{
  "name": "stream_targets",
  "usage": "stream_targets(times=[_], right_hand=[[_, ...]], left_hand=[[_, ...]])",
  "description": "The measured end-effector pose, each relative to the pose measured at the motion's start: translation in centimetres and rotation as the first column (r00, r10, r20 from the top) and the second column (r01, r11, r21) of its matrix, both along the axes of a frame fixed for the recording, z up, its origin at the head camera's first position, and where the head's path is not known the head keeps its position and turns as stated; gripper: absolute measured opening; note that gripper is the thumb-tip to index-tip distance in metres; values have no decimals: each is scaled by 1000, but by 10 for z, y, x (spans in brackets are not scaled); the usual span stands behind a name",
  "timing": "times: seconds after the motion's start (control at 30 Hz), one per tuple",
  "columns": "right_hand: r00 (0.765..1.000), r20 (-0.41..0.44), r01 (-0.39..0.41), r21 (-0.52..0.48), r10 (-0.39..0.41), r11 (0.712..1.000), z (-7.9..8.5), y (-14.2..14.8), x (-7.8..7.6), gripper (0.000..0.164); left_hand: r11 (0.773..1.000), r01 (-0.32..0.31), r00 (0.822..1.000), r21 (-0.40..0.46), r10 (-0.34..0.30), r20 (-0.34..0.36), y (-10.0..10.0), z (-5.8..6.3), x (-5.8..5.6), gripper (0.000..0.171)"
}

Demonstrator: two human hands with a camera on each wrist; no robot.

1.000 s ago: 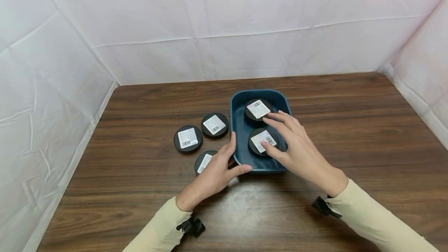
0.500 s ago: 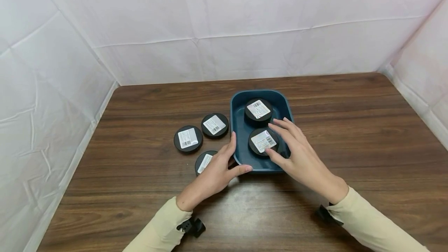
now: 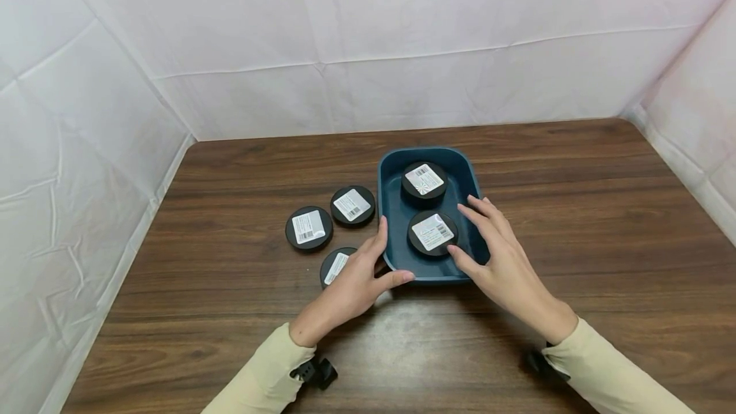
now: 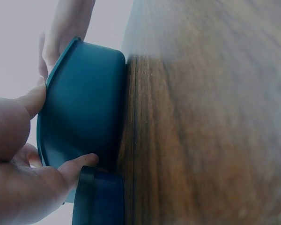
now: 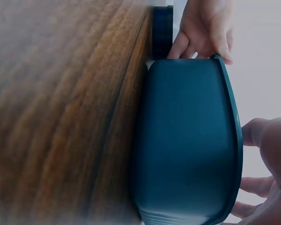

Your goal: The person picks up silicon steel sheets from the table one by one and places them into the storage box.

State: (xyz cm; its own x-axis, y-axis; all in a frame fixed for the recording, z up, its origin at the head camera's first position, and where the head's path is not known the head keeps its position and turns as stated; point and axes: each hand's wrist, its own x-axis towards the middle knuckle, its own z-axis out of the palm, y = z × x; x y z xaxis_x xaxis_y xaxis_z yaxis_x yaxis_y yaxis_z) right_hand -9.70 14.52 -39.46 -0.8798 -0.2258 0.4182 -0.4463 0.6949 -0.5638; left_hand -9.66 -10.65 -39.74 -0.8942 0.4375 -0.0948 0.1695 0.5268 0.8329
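A blue-green plastic bin (image 3: pixel 392 251) holds flat black round containers with white barcode labels. The far round container (image 3: pixel 423 200) stands taller, perhaps stacked; the near one (image 3: pixel 432 251) sits lower. My left hand (image 3: pixel 353 283) braces the bin's near left corner, its thumb on the near rim and extended fingers along the left side. My right hand (image 3: pixel 497 257) hovers over the right rim with fingers spread, holding nothing; its thumb tip lies close to the near container. In the right wrist view the right hand (image 5: pixel 271 164) is beside the bin's rim (image 5: pixel 236 122).
Left of the bin, two labelled round containers, one nearer the bin (image 3: pixel 352 206) and one farther left (image 3: pixel 308 230), lie on the wooden table (image 3: pixel 230 292). A third (image 3: pixel 335 266) is partly hidden by the left hand. White cloth walls (image 3: pixel 356 50) border the table.
My right hand has drawn back to the right, off the near round container, leaving it in the bin. The left hand and the bin have stayed in place.
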Motion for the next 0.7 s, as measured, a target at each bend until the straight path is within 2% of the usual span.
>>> stream_targets(times=[0.23, 0.43, 0.7], right_hand=[[995, 78, 74, -73, -68, 995, -3, 3, 2, 75], [985, 150, 96, -76, -84, 992, -6, 5, 3, 80], [980, 176, 113, -87, -96, 990, -9, 5, 3, 83]], left_hand=[[1000, -6, 1000, 8, 6, 3, 0, 0, 1, 98], [1000, -10, 1000, 9, 10, 0, 0, 1, 2, 98], [1000, -5, 1000, 0, 5, -13, 0, 0, 1, 98]])
